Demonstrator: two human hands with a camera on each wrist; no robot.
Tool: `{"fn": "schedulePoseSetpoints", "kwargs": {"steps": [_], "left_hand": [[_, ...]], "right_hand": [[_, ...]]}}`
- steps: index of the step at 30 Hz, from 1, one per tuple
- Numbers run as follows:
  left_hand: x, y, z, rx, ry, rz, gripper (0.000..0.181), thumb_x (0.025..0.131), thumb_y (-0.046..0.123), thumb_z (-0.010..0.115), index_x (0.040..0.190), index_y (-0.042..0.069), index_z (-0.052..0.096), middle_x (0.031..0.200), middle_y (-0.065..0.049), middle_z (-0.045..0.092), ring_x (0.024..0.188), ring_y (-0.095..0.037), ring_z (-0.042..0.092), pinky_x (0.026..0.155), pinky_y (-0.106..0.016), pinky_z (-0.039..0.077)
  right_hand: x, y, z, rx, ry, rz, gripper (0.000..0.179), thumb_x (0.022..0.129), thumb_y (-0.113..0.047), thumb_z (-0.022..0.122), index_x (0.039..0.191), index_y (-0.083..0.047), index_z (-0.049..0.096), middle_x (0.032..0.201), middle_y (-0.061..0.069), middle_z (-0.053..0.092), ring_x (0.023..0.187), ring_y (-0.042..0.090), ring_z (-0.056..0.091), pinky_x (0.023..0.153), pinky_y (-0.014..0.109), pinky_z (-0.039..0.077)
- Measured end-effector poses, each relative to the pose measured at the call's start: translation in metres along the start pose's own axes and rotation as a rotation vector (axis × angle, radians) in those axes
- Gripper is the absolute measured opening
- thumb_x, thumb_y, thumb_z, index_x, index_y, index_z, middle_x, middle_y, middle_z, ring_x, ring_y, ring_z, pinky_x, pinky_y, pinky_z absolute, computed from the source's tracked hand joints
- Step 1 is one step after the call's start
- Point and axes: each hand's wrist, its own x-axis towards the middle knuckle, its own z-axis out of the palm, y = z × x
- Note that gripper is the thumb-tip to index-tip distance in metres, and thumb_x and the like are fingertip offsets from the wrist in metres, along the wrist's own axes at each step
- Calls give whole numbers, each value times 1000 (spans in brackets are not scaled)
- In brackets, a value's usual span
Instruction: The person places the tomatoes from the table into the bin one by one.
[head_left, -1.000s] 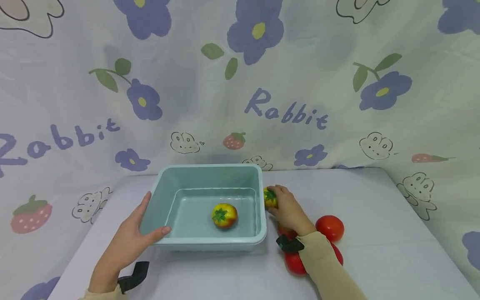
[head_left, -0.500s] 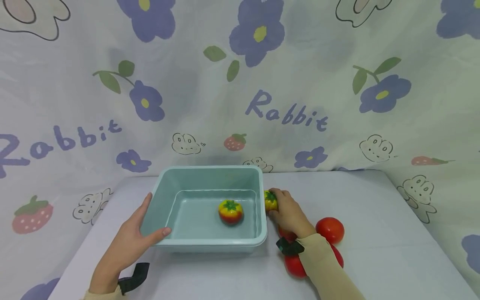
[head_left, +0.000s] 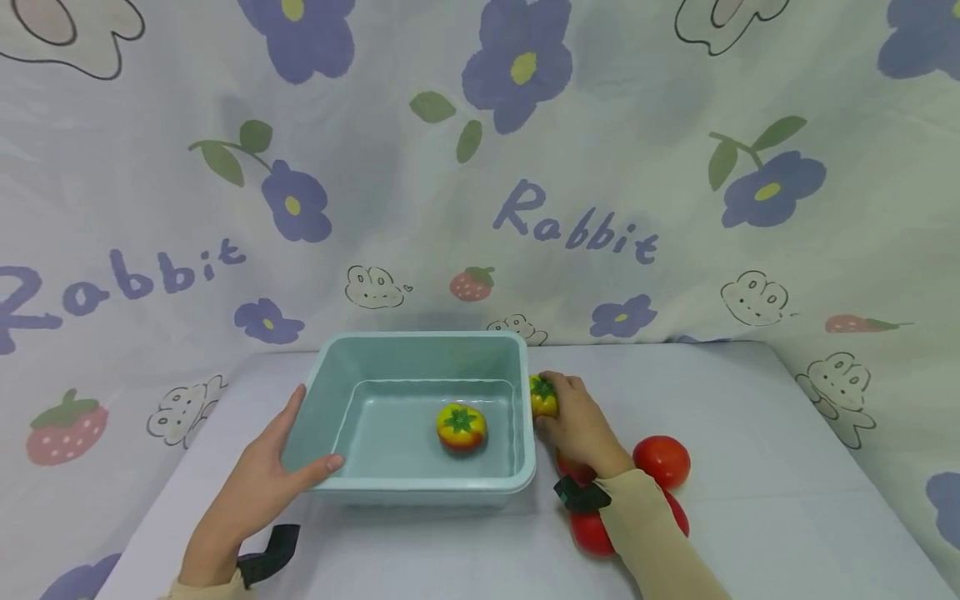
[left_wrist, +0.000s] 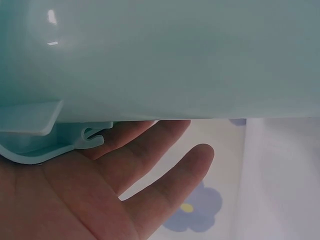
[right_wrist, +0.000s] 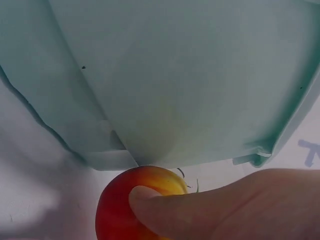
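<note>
Tomato inside the tub (head_left: 462, 426) barely shifted since half a second ago: sits right of centre on the tub floor, green calyx up; a second ago it lay further left, calyx tipped sideways. Hands and tub (head_left: 420, 485) otherwise unchanged.

Right hand (head_left: 578, 424), lower centre-right of the head view, curls its fingers (head_left: 553, 382) round a second yellow-red tomato (head_left: 543, 397) on the worktop (head_left: 750, 500), just outside the tub's right wall and touching or nearly touching it. Right wrist view: thumb pressed on the fruit's near side (right_wrist: 145, 202), tub wall directly above it.

Left hand (head_left: 258, 479) on the tub's lower left corner: thumb hooked over the rim, fingers (left_wrist: 165, 185) straight and slightly spread along the outer wall below the lip.

Red tomatoes behind the right wrist: one clear to the right (head_left: 662, 461), another (head_left: 592, 533) partly hidden under the beige sleeve (head_left: 660, 550). Printed cloth (head_left: 480, 167) fills the upper frame.
</note>
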Motion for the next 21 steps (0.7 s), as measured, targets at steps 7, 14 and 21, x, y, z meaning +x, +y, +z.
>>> {"fn": "schedulePoseSetpoints", "kwargs": {"steps": [7, 14, 21], "left_hand": [[0, 1, 0, -3, -4, -2, 103, 80, 44, 68, 150, 20, -3, 152, -20, 11, 132, -48, 20, 93, -72, 25], [0, 2, -1, -4, -8, -17, 103, 80, 45, 68, 149, 21, -4, 152, -21, 11, 131, -49, 22, 92, -72, 26], [0, 4, -1, -1, -10, -12, 102, 81, 44, 68, 150, 21, -4, 152, -21, 11, 132, -49, 21, 92, -72, 26]], "right_hand": [[-1, -4, -4, -10, 26, 0, 68, 80, -18, 72, 139, -15, 39, 134, 16, 40, 114, 32, 49, 91, 52, 45], [-4, -7, -12, 1, 73, -56, 66, 83, -19, 70, 140, -10, 37, 135, 20, 39, 116, 35, 47, 94, 54, 42], [-8, -7, -23, 43, 132, -123, 63, 84, -19, 68, 138, -11, 37, 132, 19, 40, 111, 32, 50, 91, 49, 47]]}}
